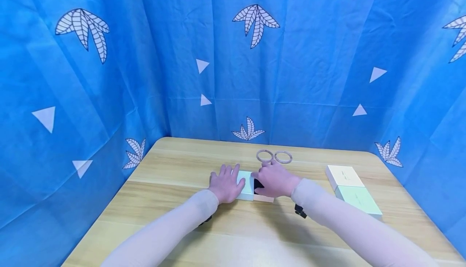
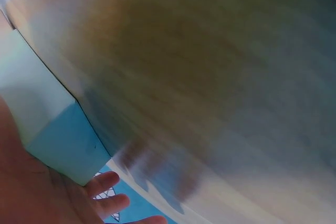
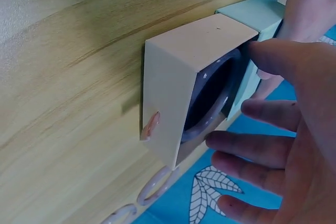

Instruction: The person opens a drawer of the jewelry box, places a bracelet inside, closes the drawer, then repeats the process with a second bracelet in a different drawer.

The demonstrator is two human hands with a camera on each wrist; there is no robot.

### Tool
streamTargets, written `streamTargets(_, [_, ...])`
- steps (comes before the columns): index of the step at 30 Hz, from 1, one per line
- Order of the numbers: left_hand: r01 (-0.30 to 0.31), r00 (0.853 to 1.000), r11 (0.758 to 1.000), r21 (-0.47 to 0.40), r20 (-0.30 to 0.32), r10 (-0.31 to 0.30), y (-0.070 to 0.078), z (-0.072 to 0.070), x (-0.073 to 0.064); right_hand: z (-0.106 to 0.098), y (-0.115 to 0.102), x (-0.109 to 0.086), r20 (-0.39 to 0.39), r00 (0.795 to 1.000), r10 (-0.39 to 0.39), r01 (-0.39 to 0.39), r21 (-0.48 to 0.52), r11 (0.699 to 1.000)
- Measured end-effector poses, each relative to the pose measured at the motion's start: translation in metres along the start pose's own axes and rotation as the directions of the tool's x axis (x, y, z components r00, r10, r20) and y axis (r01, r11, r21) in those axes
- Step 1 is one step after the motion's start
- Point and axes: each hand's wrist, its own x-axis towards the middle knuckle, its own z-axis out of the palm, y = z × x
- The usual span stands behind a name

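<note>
A mint-green box sleeve lies near the middle of the table, with its cream drawer drawn partly out to the right. Inside the drawer sits a greyish-purple bangle against a dark lining. My left hand rests on the left end of the sleeve, thumb over its top. In the left wrist view its fingers reach straight past the box's end. Over the open drawer is my right hand, fingers spread and loosely bent. Its thumb is right at the drawer's rim, with nothing gripped.
Two pale purple bangles lie side by side behind the box. At the table's right stand a cream box and a light green box, end to end. A blue patterned curtain hangs around the wooden table.
</note>
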Motion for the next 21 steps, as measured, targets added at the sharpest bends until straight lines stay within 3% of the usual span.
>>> streamTargets(15, [0.004,1.000,1.000,-0.006,0.020,-0.004,0.000,0.004,0.006,0.005,0.014,-0.019,-0.073,0.997,0.033,-0.014,0.239,0.971])
streamTargets(21, [0.010,1.000,1.000,-0.006,0.021,-0.010,-0.001,0.002,0.004,0.008,0.019,-0.027,-0.089,0.995,0.044,-0.018,0.272,0.962])
